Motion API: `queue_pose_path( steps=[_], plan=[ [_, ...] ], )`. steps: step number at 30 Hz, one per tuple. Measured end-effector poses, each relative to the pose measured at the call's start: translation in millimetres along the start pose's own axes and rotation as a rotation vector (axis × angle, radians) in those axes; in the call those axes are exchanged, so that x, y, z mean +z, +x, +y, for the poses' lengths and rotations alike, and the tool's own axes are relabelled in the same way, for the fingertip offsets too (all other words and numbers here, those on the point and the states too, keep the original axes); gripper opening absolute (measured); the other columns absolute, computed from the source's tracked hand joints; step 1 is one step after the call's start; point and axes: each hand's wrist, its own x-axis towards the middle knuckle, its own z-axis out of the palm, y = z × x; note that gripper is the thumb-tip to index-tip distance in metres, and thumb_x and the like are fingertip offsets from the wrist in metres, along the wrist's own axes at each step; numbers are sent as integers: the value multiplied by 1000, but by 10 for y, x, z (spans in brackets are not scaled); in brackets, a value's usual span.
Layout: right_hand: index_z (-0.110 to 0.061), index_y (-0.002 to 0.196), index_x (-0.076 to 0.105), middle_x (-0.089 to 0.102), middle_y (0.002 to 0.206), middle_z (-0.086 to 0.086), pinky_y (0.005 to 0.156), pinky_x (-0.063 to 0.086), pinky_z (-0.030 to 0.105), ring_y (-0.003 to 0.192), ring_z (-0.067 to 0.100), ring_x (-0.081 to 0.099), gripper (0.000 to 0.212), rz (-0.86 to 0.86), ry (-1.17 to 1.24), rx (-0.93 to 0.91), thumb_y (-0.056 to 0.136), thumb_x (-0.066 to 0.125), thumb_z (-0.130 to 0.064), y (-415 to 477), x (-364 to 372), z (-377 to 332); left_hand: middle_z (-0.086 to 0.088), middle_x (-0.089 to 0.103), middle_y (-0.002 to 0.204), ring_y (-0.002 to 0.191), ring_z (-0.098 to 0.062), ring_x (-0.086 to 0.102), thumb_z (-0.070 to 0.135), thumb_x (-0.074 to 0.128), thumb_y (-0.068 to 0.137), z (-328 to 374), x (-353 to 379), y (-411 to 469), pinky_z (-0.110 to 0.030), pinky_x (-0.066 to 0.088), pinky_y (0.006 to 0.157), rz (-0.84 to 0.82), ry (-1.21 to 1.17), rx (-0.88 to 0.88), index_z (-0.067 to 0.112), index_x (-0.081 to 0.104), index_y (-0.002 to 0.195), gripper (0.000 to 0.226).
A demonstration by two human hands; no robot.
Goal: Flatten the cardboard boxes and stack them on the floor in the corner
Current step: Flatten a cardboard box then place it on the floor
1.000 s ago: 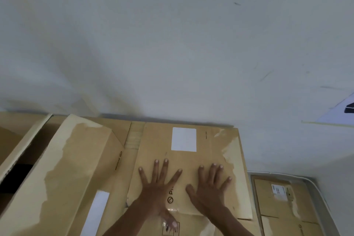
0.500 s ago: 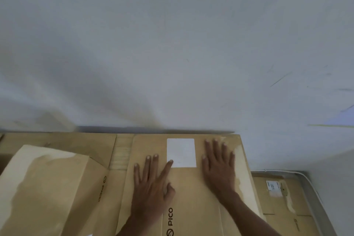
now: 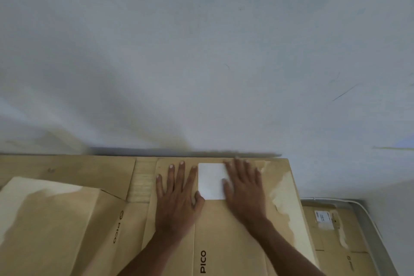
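The flattened box [image 3: 224,231] is lying in the lower middle of the frame, its far edge meeting the wall [image 3: 201,51]. Both hands are pressing flat on its upper end. The left hand [image 3: 177,199] is spreading straight fingers just left of the white label [image 3: 211,180], and the right hand [image 3: 244,190], also flat and gripping nothing, is covering the label's right side. The cardboard is likely handling as light and stiff but easy to crease, so gripping the long side edges is looking safest. An unflattened box [image 3: 49,226] is sitting at lower left.
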Motion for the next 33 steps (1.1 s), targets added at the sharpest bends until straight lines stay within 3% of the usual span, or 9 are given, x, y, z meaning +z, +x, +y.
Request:
queue_pose_path(
  steps=[4, 7, 8, 11, 13, 18, 24, 29, 33],
  plan=[
    [-37, 155, -2, -1, 165, 1, 121, 0, 52, 151, 23, -7, 60, 11, 70, 310, 97, 2, -55, -115, -117, 544, -8, 20, 163, 150, -31, 13, 42, 41, 88, 23, -34, 0, -59, 9, 118, -7, -18, -14, 29, 25, 154, 70],
    [-12, 156, 9, 5, 162, 21, 114, 6, 69, 148, 42, 0, 71, 34, 50, 485, 98, 7, -54, -296, -130, 377, -9, 24, 161, 149, -34, 17, 41, 42, 87, 37, -65, 5, -60, 10, 117, -21, -11, -14, 27, 30, 153, 69],
    [-10, 155, 11, 6, 162, 21, 113, 5, 71, 148, 44, 2, 72, 29, 42, 464, 98, 10, -53, -394, -100, 230, -10, 25, 161, 148, -35, 19, 41, 43, 86, 33, -58, -1, -60, 11, 116, -35, -11, -10, 26, 32, 152, 69],
    [-33, 156, 4, 5, 165, 4, 118, 0, 61, 151, 28, 1, 63, -9, 26, 250, 97, 15, -53, -696, 19, -87, -18, 37, 154, 141, -43, 31, 36, 46, 79, 67, -20, 59, -69, 18, 110, -72, 0, -15, 18, 45, 146, 69],
    [-39, 155, 1, 4, 165, 0, 120, 2, 55, 151, 23, 0, 62, 0, 38, 256, 96, 15, -54, -670, -5, -73, -22, 43, 147, 136, -47, 36, 34, 44, 77, 180, -5, 183, -75, 19, 103, -74, 19, -30, 12, 51, 139, 66],
    [-40, 154, -1, -1, 165, -2, 120, 1, 53, 151, 22, -5, 64, 1, 10, 260, 95, 15, -54, -633, -20, -28, -8, 17, 163, 149, -34, 16, 37, 32, 95, 245, 110, 296, -60, 15, 117, -48, -39, 233, 28, 31, 153, 59],
    [-41, 154, -3, -1, 165, -2, 120, -1, 52, 151, 22, -5, 63, -2, 26, 276, 95, 15, -55, -620, -22, -29, -10, 23, 161, 150, -31, 16, 37, 27, 99, -123, 119, 24, -55, 15, 119, 50, -62, -83, 21, 30, 154, 57],
    [-38, 155, 3, 2, 165, 0, 120, 1, 54, 151, 24, -2, 63, 21, 53, 260, 95, 15, -55, -642, -67, -40, -16, 26, 159, 147, -37, 21, 40, 40, 94, 108, 253, -776, -61, 23, 114, 65, -91, -35, 9, 35, 150, 64],
    [-32, 156, 1, 2, 165, 8, 118, 1, 59, 151, 31, -1, 65, -28, 31, 194, 96, 4, -57, -663, -44, 16, -8, 26, 161, 148, -35, 19, 39, 47, 89, 268, 234, -1180, -63, 22, 113, 14, -70, 49, 18, 37, 151, 67]
  ],
)
